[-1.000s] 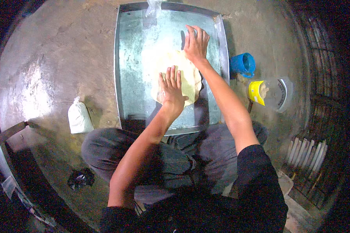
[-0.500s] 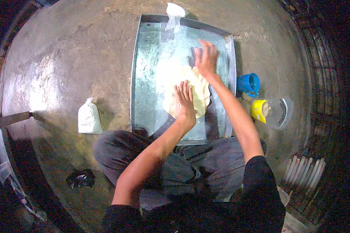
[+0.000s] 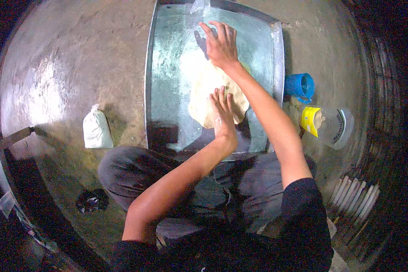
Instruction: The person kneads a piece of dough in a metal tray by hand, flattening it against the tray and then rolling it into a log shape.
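Observation:
A flat, roughly round sheet of pale dough (image 3: 203, 97) lies on a shallow metal tray (image 3: 172, 86) in front of my crossed legs. My left hand (image 3: 222, 109) rests on the near right part of the dough, palm down, fingers stretched out and a little apart. There is white powder or dough residue on that hand. Over the dough's far edge is my right hand (image 3: 222, 47), its fingers spread and slightly bent, holding nothing. Its shadow falls on the tray to the left, and the hand looks raised off the metal. The forearm hides part of the dough's right side.
Right of the tray stand a blue mug (image 3: 299, 86) and a clear plastic container or bag with a yellow packet (image 3: 310, 121). A tied white-filled bag (image 3: 97, 129) sits left. Clear plastic (image 3: 198, 7) hangs over the far rim. A crumpled black bag (image 3: 92, 201) lies near left.
My right hand has swung left, from beyond the dough's right side to over its far edge. My left hand has shifted slightly right on the dough. The whole view has tilted down slightly.

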{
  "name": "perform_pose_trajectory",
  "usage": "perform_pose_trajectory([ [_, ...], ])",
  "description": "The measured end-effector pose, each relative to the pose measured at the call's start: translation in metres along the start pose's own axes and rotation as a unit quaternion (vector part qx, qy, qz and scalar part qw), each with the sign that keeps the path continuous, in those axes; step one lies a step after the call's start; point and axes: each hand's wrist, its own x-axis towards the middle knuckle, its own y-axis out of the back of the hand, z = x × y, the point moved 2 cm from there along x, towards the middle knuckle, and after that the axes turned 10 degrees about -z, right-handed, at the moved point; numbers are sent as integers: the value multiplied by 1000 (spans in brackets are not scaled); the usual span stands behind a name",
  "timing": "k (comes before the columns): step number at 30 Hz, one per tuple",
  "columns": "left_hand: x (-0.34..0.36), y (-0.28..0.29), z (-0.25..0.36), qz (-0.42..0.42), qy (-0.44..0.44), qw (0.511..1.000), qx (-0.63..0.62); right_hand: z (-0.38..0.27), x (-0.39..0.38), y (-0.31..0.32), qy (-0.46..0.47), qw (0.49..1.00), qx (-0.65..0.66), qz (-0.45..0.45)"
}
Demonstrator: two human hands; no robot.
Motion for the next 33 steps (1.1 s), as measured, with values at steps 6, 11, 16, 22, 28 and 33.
perform_pose_trajectory([
  [6,10,-10,7,36,31,998,35,6,16,4,-23,997,64,20],
  [11,7,-3,6,27,16,999,-9,1,3,14,-58,985,152,57],
  [16,3,-1,4,0,7,1000,12,-6,2,2,15,996,93,7],
  [22,4,-3,7,7,15,1000,17,3,14,-1,-55,994,83,44],
  [28,10,-7,10,41,12,999,17,25,13,9,-95,988,115,43],
  [33,11,14,-11,40,-28,997,-57,58,-22,53,-122,976,172,-53],
])
